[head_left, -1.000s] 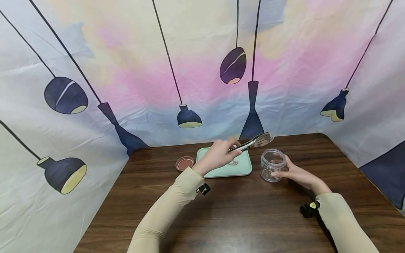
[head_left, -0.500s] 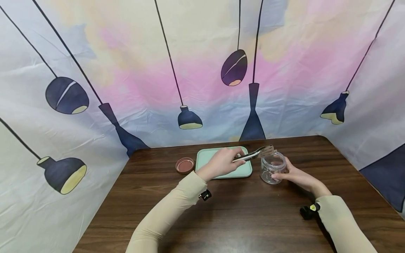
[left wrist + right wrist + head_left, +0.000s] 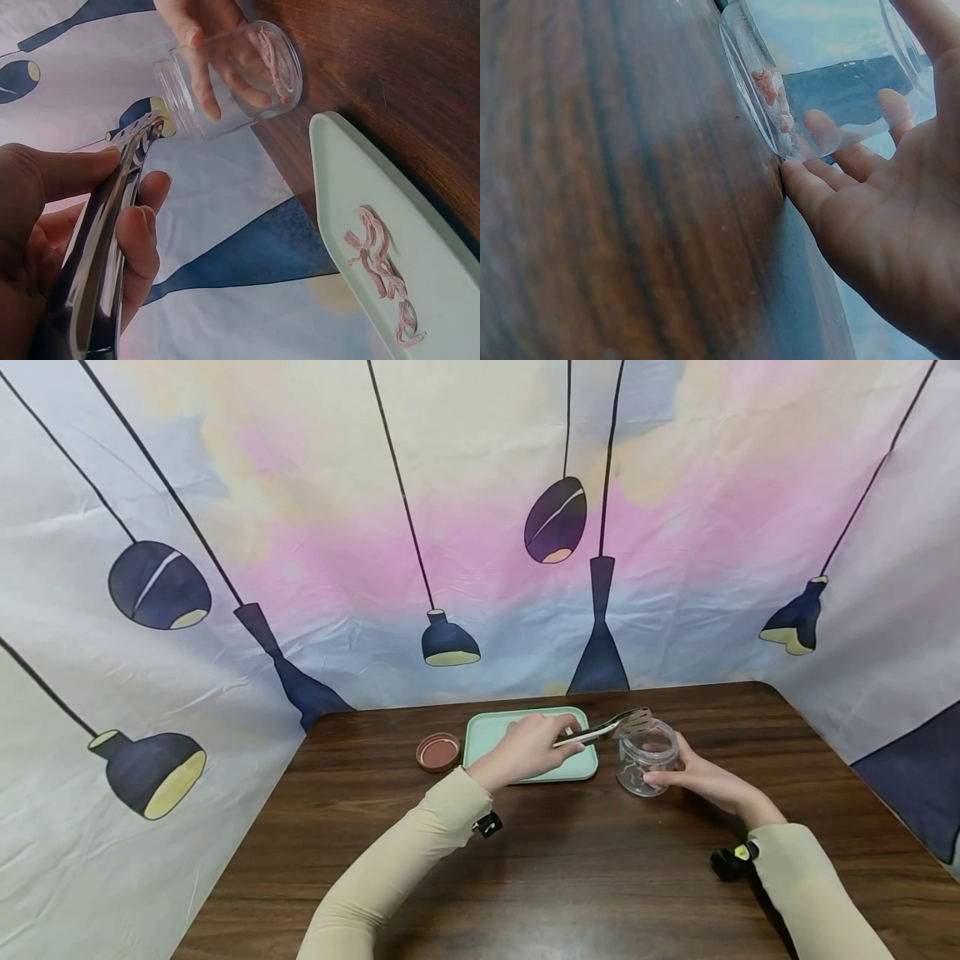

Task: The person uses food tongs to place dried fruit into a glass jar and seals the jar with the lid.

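Metal tongs [image 3: 597, 732], gripped by the left hand [image 3: 528, 747], slant rightward toward the clear cylindrical jar [image 3: 639, 760] the right hand [image 3: 703, 773] clasps.

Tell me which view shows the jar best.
The left wrist view: the jar appears close and uncropped, mouth to base, with strips inside. The head view shows it smaller, held by the right hand; the right wrist view shows it close but cut off at the top.
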### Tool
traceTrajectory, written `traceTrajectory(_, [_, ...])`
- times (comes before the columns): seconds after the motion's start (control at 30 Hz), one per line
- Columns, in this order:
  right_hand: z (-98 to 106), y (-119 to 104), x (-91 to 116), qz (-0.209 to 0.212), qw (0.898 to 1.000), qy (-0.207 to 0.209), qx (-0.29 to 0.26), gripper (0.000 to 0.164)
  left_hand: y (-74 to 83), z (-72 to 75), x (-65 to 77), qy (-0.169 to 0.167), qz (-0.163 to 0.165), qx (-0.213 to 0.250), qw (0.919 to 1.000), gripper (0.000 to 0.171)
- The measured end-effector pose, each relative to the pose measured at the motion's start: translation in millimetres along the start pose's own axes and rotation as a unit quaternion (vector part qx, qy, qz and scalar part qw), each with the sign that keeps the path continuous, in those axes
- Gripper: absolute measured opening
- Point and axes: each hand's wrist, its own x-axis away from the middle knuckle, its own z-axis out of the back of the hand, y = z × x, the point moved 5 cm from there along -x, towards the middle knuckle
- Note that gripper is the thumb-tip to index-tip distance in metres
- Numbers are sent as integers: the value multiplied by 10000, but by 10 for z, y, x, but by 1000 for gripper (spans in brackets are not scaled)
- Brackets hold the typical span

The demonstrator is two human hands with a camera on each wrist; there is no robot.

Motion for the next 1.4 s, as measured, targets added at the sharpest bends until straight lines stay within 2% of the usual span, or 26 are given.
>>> traceTrajectory(0.33, [8, 0, 19, -155, 9998, 116, 46, 102, 8, 0, -9, -7, 8, -73, 10000, 27])
traceTrajectory(0.7, [8, -18, 22, -377, 9993, 75, -30, 113, -3, 7, -2, -54, 98, -101, 9999, 39])
traceTrajectory(0.9, [11, -12, 24, -391, 9992, 111, -27, 114, -26, -4, 17, -115, 97, 57, 9999, 49])
traceTrajectory(1.17, [4, -4, 32, -305, 9995, 129, -17, 111, -154, 20, 80, -81, 117, 294, 9995, 59])
traceTrajectory(1.4, [-2, 4, 20, -163, 9998, 123, -59, 100, -352, 114, 197, -63, 317, 418, 9986, 59])
